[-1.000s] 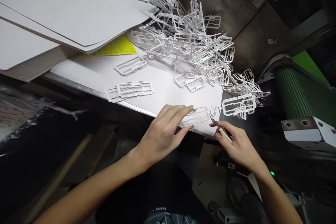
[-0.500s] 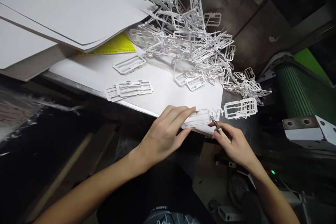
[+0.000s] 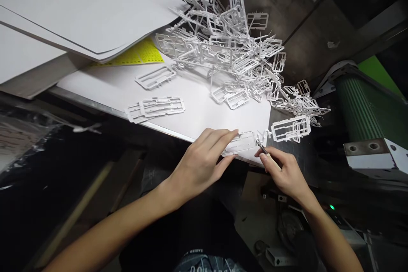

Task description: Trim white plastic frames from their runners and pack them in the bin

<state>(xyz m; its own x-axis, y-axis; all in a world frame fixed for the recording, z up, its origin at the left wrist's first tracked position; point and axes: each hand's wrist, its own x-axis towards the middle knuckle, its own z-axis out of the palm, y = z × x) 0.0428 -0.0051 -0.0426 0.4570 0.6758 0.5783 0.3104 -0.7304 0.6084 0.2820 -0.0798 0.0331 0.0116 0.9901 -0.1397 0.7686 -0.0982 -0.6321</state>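
My left hand [image 3: 207,157] grips a thin white plastic frame [image 3: 242,143] between thumb and fingers at the front edge of the white sheet. A curly white sprue [image 3: 264,136] lies between this frame and another white frame [image 3: 290,128] to its right. In my right hand [image 3: 284,170] is a pair of small cutters [image 3: 264,151] with pale handles, its tip by the held frame's right end. Whether the blades touch the plastic I cannot tell.
A tangled heap of white frames [image 3: 229,46] covers the back of the table. Several loose frames [image 3: 162,106] lie at left, near large white sheets [image 3: 79,8] and a yellow printed sheet [image 3: 134,53]. A green ribbed conveyor belt [image 3: 366,102] stands at right.
The cutters have shifted very slightly at the held frame's right end. The frame on the right has moved up a little. My left hand keeps its grip.
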